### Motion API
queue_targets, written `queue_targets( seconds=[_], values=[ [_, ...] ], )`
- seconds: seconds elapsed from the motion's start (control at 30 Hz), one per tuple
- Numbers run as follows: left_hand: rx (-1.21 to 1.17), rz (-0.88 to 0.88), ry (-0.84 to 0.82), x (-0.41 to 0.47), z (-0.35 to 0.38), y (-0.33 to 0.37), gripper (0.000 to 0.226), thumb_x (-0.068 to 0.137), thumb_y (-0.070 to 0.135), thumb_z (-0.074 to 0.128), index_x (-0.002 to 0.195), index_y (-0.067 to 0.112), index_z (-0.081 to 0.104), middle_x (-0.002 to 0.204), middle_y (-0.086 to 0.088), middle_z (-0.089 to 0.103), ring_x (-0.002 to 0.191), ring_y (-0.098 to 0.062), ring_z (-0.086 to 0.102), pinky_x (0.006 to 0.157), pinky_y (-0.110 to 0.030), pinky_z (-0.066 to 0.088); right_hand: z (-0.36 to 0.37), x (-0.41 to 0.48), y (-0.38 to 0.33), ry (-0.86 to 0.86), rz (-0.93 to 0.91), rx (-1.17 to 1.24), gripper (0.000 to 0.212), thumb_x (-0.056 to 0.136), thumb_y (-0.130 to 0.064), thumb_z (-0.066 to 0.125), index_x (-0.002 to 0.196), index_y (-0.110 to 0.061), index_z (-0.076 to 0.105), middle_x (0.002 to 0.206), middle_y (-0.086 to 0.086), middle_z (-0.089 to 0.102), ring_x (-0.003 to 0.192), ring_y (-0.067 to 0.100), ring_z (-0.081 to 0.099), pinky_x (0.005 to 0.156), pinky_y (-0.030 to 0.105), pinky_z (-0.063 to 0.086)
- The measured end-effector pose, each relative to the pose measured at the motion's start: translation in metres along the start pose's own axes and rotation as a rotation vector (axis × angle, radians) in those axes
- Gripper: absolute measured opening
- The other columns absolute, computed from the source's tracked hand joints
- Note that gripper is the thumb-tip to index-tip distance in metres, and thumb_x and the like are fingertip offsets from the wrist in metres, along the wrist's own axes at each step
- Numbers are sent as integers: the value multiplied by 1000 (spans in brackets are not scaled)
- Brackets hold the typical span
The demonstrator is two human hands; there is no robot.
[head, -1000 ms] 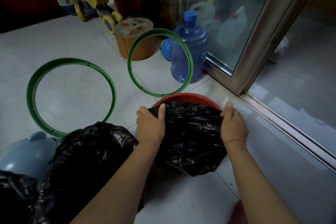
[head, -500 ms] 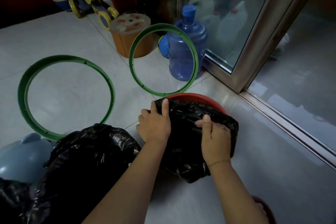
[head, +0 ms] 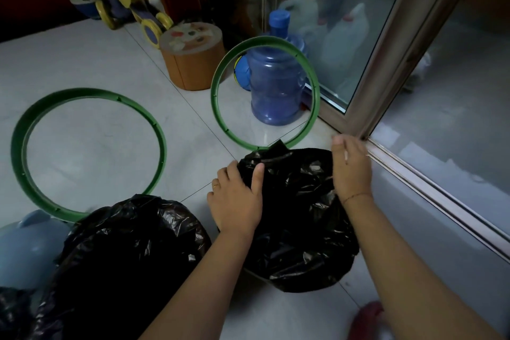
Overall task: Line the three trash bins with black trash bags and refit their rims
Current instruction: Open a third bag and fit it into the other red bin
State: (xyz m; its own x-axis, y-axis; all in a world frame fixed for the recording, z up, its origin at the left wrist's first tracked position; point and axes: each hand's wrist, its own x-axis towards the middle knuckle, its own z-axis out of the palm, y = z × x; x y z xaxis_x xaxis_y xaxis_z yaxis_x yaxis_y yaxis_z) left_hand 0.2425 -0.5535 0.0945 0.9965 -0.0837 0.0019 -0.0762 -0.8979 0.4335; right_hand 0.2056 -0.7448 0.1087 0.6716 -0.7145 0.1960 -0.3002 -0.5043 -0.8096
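Fingers point(head: 220, 183) of the left hand point(head: 237, 201) curl over the near-left edge of the black bag point(head: 300, 218), thumb pressed on the plastic, pinning it against the bin underneath. The right hand point(head: 350, 168) sits on the bag's far-right edge, fingers bent down over it; whether they pinch the plastic or only press on it I cannot tell, since the fingertips are lost behind the hand. Held on opposite sides like this, the bag's mouth looks stretched over the bin's top, probably so a rim can clamp it afterwards.

Just beyond the bag a green rim point(head: 265, 91) stands tilted on edge, its lowest part touching or just behind the bag's far edge, handy for refitting. A second green rim point(head: 88, 154) lies flat on the floor point(head: 82, 58), well left of the bag. Near-left of the bag sits another bin already draped in a bag point(head: 132, 257), with no rim on it.

The bin under the hands is wholly covered, so its colour and shape cannot be made out. A third bag point(head: 13, 309) is cut off at the lower-left corner. Behind the tilted rim stands a blue water jug point(head: 276, 85).
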Motion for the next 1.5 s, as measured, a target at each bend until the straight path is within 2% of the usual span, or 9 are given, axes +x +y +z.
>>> queue_targets(
  seconds=[0.07, 0.17, 0.3, 0.47, 0.77, 0.93, 1.17, 1.3, 1.5],
  values=[
    [-88, -9, 29, 3, 0, -1, 74, 83, 70, 15, 120, 15, 49, 121, -5, 52, 110, -25, 51, 88, -38, 37, -5, -11, -5, 268, -91, -8, 49, 92, -39, 35, 79, -6, 68, 83, 12, 62, 86, 34, 55, 80, 42, 45],
    [-66, 22, 2, 7, -1, -2, 68, 86, 67, 18, 113, 14, 52, 119, -4, 52, 108, -26, 50, 86, -37, 36, 4, -43, -28, 35, -85, 50, 59, 90, -49, 28, 69, -13, 70, 73, 7, 67, 77, 27, 61, 77, 35, 46],
    [6, 68, -34, 4, 0, -3, 66, 89, 65, 18, 127, 21, 48, 135, 0, 48, 118, -28, 46, 94, -40, 34, 33, -60, -20, -305, -245, -310, 77, 84, -62, 9, 107, -22, 70, 118, -4, 67, 122, 15, 48, 109, 35, 19],
    [14, 70, -43, 3, 1, -2, 69, 88, 67, 16, 141, 29, 38, 140, 1, 45, 122, -27, 44, 98, -39, 32, 36, -49, -4, -369, -296, -539, 84, 82, -65, -2, 138, -25, 45, 141, -6, 49, 139, 13, 30, 113, 37, -14],
    [36, 20, -87, 9, 1, -1, 65, 89, 67, 15, 142, 35, 34, 136, -2, 46, 121, -28, 42, 98, -40, 33, 35, -16, -12, -451, -138, -574, 74, 89, -65, 6, 140, -25, 41, 144, 3, 46, 137, 21, 33, 114, 41, 15],
    [19, -16, -129, 12, -1, -1, 67, 88, 69, 13, 140, 35, 38, 133, -4, 47, 122, -28, 42, 97, -42, 34, 17, 11, -21, -540, 137, -295, 75, 94, -62, 9, 113, -16, 65, 112, 13, 62, 104, 27, 55, 89, 34, 38],
    [-236, -200, -265, 27, -12, 0, 76, 88, 70, 7, 136, 28, 47, 139, -11, 45, 131, -34, 35, 105, -47, 28, 0, 29, 25, -621, 557, 310, 80, 78, -83, 21, 99, -25, 73, 127, 10, 62, 121, 24, 54, 113, 47, 31],
    [-325, -289, -301, 30, -17, -1, 83, 88, 71, 7, 136, 18, 49, 141, -15, 44, 128, -35, 41, 105, -47, 30, -8, 14, 45, -555, 771, 449, 79, 86, -73, 26, 122, -14, 63, 113, 15, 68, 97, 27, 65, 90, 35, 50],
    [-396, -340, -214, 15, -15, -11, 79, 89, 70, 13, 137, 15, 45, 140, -14, 41, 124, -33, 44, 100, -45, 33, -12, -1, 41, -296, 890, 539, 65, 98, -52, 26, 122, -1, 59, 72, 10, 67, 58, 22, 58, 54, 25, 46]
  ],
)
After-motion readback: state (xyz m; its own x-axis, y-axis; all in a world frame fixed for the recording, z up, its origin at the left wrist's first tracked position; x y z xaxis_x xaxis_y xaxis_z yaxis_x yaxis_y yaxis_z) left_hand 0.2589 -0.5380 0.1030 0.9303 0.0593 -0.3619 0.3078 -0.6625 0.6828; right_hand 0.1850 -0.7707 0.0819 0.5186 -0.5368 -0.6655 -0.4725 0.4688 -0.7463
